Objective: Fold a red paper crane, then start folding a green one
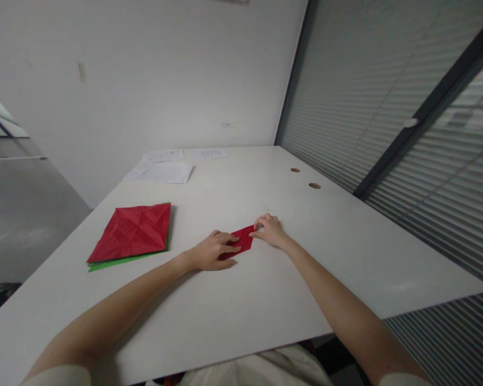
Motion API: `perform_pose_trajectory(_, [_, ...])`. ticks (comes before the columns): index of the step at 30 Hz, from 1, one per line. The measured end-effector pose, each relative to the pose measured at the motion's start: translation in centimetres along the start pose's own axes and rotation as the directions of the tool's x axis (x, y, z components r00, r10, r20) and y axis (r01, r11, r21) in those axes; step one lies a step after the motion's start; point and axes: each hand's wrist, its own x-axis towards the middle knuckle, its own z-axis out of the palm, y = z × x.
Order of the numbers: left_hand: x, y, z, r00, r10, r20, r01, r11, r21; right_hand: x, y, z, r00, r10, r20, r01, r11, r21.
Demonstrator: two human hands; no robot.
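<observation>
A small folded piece of red paper (246, 239) lies on the white table, between my two hands. My left hand (216, 250) rests flat over its left part, fingers spread and pressing it down. At the paper's upper right corner, the thumb and forefinger of my right hand (269, 230) pinch the edge. Part of the paper is hidden under my left fingers. To the left lies a creased red sheet (134, 231) on top of green paper (124, 260).
White printed papers (167, 172) lie at the table's far left, near the wall. Two round cable holes (314, 186) are cut in the table's right side. A window with blinds (346, 107) runs along the right. The table's front edge (225, 359) is close to my lap.
</observation>
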Motion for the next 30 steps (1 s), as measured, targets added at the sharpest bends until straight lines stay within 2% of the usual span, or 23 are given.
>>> perform_pose_trajectory(2, [-0.1,-0.1,0.1,1.0,0.001,-0.006,-0.001,1.0,-0.002,0.0,-0.1,-0.2,1.0,-0.002,-0.017,0.002,1.0,0.007])
perform_pose_trajectory(5, [-0.1,-0.2,0.1,1.0,0.008,-0.014,-0.008,1.0,-0.004,0.0,-0.6,-0.5,0.994,0.005,-0.106,-0.002,1.0,0.026])
perform_pose_trajectory(8, [0.0,-0.3,-0.1,1.0,0.013,-0.017,-0.013,1.0,-0.002,-0.1,-1.3,-0.3,0.983,-0.048,-0.177,0.061,0.996,0.069])
perform_pose_trajectory(11, [0.2,-0.3,-0.3,1.0,0.018,-0.014,-0.018,1.0,0.004,-0.5,-1.6,0.1,0.978,-0.172,-0.119,0.18,0.982,0.06])
perform_pose_trajectory(14, [0.2,-0.2,-0.2,0.999,0.022,-0.025,-0.022,1.0,0.002,-0.7,-1.3,0.3,0.98,-0.198,-0.031,0.197,0.98,-0.017])
perform_pose_trajectory(18, [0.0,-0.3,-0.2,0.999,0.019,-0.047,-0.02,1.0,-0.014,-0.4,-0.8,-0.2,0.977,-0.18,-0.115,0.17,0.982,-0.086])
perform_pose_trajectory(21, [0.1,-0.5,-0.5,0.999,0.025,-0.048,-0.027,0.999,-0.035,-0.2,-1.1,-0.3,0.939,-0.334,-0.088,0.338,0.94,0.046])
perform_pose_trajectory(24, [0.4,-0.8,-0.7,0.997,-0.019,-0.075,0.017,1.0,-0.024,-0.6,-1.8,-0.3,0.845,-0.533,0.049,0.518,0.837,0.178])
perform_pose_trajectory(26, [0.6,-1.0,-0.5,0.99,-0.082,-0.111,0.084,0.996,0.012,-1.1,-2.4,-0.4,0.805,-0.587,0.089,0.569,0.805,0.167])
perform_pose_trajectory(30, [0.8,-1.3,0.3,0.961,-0.214,-0.176,0.23,0.97,0.074,-2.0,-3.6,-1.2,0.81,-0.575,0.112,0.567,0.818,0.098])
